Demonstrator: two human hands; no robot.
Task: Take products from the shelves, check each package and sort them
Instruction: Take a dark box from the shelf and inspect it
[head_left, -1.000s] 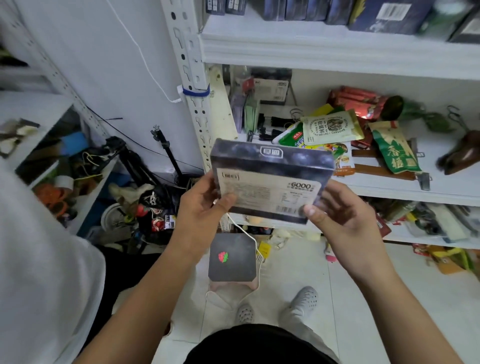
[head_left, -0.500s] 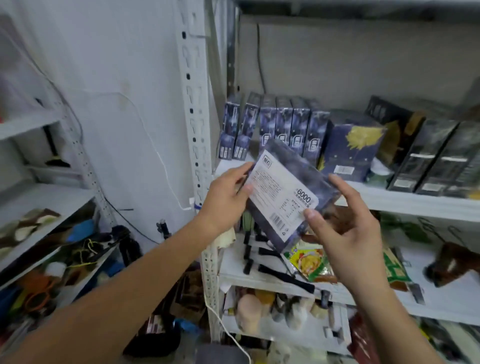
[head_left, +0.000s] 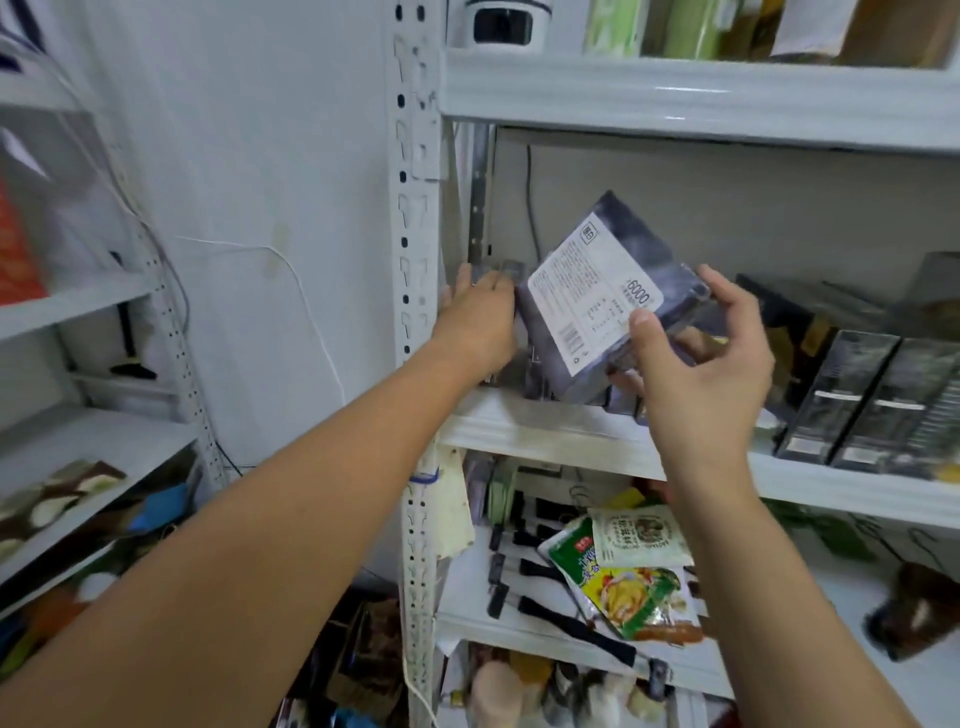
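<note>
The step in hand is judged to be the return of a checked box (head_left: 608, 291) to its place on the middle shelf (head_left: 545, 426). The box is held tilted, clear of the shelf board, above the shelf's left end and near the upright post (head_left: 415, 260).

The box is gripped by the right hand (head_left: 701, 364): the thumb is set on the white label (head_left: 576, 317) and the fingers are curled over the far right edge. The left hand (head_left: 478, 317) is extended to the far left of the shelf, against a dark box (head_left: 511, 271) beside the post. The hands are apart. Whether the left hand grips or only pushes cannot be told, as its fingers are blurred.

For the next move, a gap is probably required at the left end. The box is then to be turned upright and slid in.

On the label, "6000" and a barcode can be read. The small print and the logo are not legible. Printed snack packs (head_left: 634, 587) are seen on the lower shelf, and their text is too small to read.
</note>
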